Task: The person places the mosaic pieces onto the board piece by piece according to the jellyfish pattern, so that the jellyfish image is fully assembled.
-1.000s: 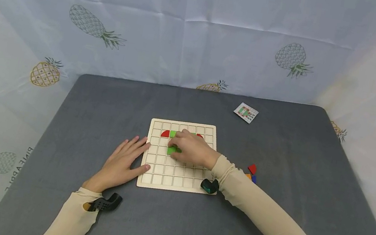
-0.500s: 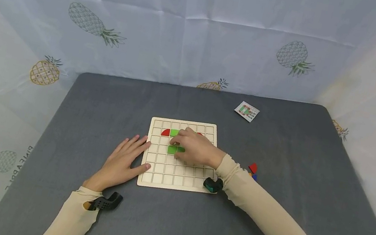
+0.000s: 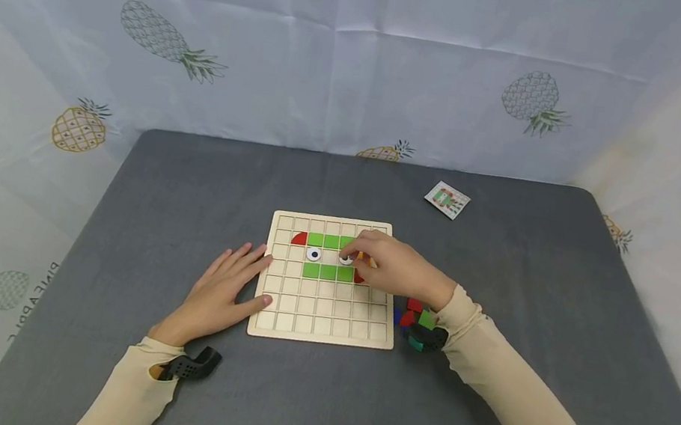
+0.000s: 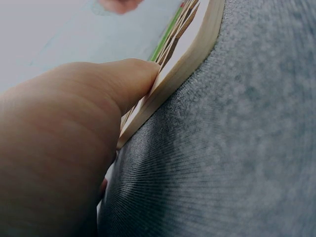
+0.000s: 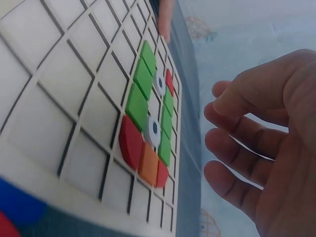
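A pale wooden grid board (image 3: 321, 323) lies on the table. Across its upper squares are rows of green square tiles (image 3: 328, 273) and a red quarter-round tile (image 3: 299, 239) at top left. Two round eye tiles (image 5: 154, 130) sit between the rows. More red tiles (image 5: 130, 143) and an orange tile (image 5: 148, 164) close the right end, partly covered in the head view. My right hand (image 3: 399, 267) hovers over that end, fingers loosely bent and holding nothing. My left hand (image 3: 216, 297) rests spread at the board's left edge, thumb on the rim.
Several loose red, green and blue pieces (image 3: 413, 306) lie right of the board, partly behind my right wrist and its black camera band (image 3: 428, 337). A small picture card (image 3: 447, 200) lies farther back on the grey table (image 3: 510, 258). A pineapple-print cloth (image 3: 268, 78) hangs behind.
My right hand has drawn back to the right, uncovering both eye tiles and the green rows. More loose pieces show beside the board. My left hand has stayed put.
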`<action>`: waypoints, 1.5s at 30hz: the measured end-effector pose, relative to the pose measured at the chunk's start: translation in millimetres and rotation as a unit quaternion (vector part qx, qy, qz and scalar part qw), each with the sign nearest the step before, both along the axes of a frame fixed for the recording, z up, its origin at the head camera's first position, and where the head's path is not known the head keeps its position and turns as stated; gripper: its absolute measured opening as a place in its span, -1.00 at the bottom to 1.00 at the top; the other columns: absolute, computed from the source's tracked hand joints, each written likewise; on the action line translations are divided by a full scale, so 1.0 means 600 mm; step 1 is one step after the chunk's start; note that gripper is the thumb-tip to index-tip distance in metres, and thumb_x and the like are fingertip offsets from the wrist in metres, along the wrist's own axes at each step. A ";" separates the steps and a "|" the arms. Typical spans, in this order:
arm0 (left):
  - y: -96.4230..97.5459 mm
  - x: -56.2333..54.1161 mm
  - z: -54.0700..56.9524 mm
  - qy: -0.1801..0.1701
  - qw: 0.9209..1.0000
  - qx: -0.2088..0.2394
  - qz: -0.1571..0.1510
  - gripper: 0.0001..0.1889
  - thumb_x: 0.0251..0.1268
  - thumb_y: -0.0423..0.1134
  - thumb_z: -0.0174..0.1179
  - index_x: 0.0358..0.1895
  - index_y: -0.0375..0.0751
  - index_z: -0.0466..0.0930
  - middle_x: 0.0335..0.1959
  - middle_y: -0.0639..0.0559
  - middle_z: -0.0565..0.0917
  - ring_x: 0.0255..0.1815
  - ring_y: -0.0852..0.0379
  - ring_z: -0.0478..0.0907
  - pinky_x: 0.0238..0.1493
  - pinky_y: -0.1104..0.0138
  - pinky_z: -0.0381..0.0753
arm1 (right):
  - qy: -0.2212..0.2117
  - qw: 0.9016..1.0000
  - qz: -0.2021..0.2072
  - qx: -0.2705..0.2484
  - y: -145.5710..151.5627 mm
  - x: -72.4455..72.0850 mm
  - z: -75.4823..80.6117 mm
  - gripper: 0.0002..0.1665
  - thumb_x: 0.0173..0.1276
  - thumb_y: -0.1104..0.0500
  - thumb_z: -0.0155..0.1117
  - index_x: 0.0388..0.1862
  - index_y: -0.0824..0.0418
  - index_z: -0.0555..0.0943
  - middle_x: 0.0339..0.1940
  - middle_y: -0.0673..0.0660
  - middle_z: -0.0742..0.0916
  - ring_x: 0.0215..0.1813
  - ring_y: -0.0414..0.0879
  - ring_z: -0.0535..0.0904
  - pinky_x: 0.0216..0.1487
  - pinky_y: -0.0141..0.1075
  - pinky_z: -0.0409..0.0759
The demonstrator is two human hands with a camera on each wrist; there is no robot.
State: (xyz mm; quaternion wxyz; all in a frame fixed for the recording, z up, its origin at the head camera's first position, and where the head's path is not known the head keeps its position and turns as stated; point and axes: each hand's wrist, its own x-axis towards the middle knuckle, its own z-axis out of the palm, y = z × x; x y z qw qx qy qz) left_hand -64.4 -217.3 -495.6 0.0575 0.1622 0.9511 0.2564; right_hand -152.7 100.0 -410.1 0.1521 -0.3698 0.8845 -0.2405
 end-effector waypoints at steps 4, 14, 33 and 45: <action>0.000 -0.001 0.002 -0.001 1.000 0.000 0.001 -0.19 0.40 0.18 0.20 0.61 -0.03 0.17 0.67 0.00 0.11 0.72 -0.10 -0.10 0.70 -0.06 -0.24 | 0.004 1.000 -0.019 0.000 0.034 0.004 0.008 -0.66 0.51 0.30 0.10 0.15 0.20 0.68 0.06 0.10 0.71 -0.07 -0.10 0.55 -0.07 -0.23 0.63; -0.001 0.000 0.003 -0.004 1.000 0.009 -0.003 -0.19 0.41 0.19 0.19 0.62 -0.02 0.15 0.68 0.00 0.09 0.72 -0.10 -0.11 0.70 -0.05 -0.25 | 0.008 0.999 -0.053 0.003 0.105 0.013 0.006 -0.69 0.47 0.31 0.21 0.13 0.23 0.69 0.00 0.15 0.71 -0.12 -0.08 0.54 -0.14 -0.22 0.61; -0.001 0.001 0.000 -0.003 1.000 0.012 -0.001 -0.18 0.40 0.20 0.20 0.62 0.00 0.15 0.68 0.01 0.09 0.72 -0.10 -0.11 0.70 -0.04 -0.25 | -0.003 0.995 -0.077 0.061 0.193 0.060 0.003 -0.72 0.42 0.26 0.31 0.08 0.21 0.71 -0.01 0.11 0.71 -0.03 -0.02 0.58 -0.08 -0.16 0.65; 0.000 0.002 -0.001 -0.001 1.000 0.012 -0.003 -0.19 0.40 0.18 0.20 0.61 -0.02 0.16 0.67 -0.01 0.11 0.71 -0.12 -0.09 0.70 -0.05 -0.25 | -0.023 0.988 -0.071 0.135 0.226 0.086 -0.006 -0.57 0.30 0.17 0.46 0.14 0.19 0.68 0.07 0.11 0.66 -0.02 -0.07 0.43 -0.04 -0.18 0.59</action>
